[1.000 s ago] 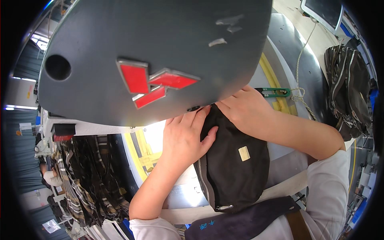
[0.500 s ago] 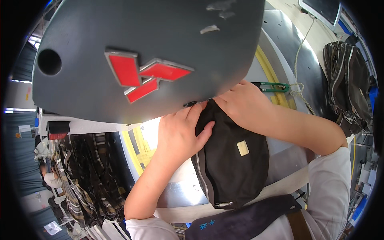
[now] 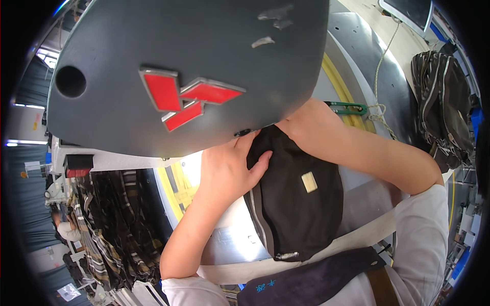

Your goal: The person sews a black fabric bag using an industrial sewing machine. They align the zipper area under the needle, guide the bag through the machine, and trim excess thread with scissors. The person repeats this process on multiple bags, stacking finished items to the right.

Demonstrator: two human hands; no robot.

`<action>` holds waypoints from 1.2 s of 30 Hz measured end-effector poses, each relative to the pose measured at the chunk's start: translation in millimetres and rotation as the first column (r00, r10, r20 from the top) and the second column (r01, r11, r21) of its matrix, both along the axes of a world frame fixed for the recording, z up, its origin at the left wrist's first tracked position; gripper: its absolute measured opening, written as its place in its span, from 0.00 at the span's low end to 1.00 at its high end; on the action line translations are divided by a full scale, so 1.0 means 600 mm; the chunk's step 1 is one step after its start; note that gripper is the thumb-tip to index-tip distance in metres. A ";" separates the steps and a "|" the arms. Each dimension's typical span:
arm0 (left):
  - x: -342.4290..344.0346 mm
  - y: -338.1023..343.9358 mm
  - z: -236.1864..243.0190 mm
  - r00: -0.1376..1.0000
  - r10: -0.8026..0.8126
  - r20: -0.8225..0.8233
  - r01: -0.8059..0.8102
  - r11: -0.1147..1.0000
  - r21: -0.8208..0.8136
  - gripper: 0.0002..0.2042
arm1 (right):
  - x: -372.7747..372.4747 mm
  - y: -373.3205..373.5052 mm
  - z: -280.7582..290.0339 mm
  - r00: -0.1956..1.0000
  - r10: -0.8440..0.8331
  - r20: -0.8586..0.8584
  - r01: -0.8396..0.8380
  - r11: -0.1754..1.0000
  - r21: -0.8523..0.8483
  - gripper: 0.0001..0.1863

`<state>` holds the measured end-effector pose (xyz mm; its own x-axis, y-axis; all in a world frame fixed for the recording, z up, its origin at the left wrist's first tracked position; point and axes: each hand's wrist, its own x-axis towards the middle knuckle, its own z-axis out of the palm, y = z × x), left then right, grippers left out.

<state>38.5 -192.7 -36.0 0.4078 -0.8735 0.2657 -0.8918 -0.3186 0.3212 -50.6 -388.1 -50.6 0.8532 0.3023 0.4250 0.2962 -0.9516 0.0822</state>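
A black fabric piece [image 3: 306, 219] with a zipper [image 3: 259, 219] along its left edge and a small cream patch lies in front of me. Its far end runs under a dark grey sewing machine head [image 3: 229, 51] with a red emblem. My left hand [image 3: 228, 168] rests at the fabric's left edge, thumb spread out on the cloth; its fingertips pass behind the machine head. On the far right part of the cloth lies my right hand [image 3: 309, 125], its fingers hidden by the machine head. The needle area is out of sight.
Green-handled thread snips [image 3: 349, 108] lie beyond my right hand, beside a cord [image 3: 377, 116]. Stacked dark zippered pieces [image 3: 441, 107] stand at the right. Dark and striped cloth [image 3: 112, 224] hangs at the left. A screen [image 3: 411, 13] is at the far right, and another person [image 3: 65, 227] sits far left.
The fabric has slid slightly away from me, toward the machine head. My right hand has moved a little farther behind the head; the left hand stays almost in place.
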 end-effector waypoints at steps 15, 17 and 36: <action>0.000 -0.002 -0.003 0.998 0.001 0.059 0.000 1.000 -0.021 0.23 | -0.001 -0.005 0.004 0.999 0.028 -0.044 -0.025 0.997 0.067 0.12; 0.001 0.000 -0.005 0.998 0.007 0.057 -0.006 1.000 -0.018 0.23 | 0.000 -0.004 0.004 0.999 0.026 -0.034 -0.024 0.997 0.067 0.12; -0.017 0.010 0.000 1.000 -0.006 0.020 0.007 0.999 -0.044 0.22 | -0.018 0.009 -0.005 0.999 0.037 0.005 -0.037 0.999 -0.009 0.13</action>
<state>28.2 -186.5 -36.0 0.3964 -0.8635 0.3118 -0.9001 -0.2986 0.3172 -61.5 -382.6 -53.5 0.8392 0.3375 0.4264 0.3307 -0.9392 0.0925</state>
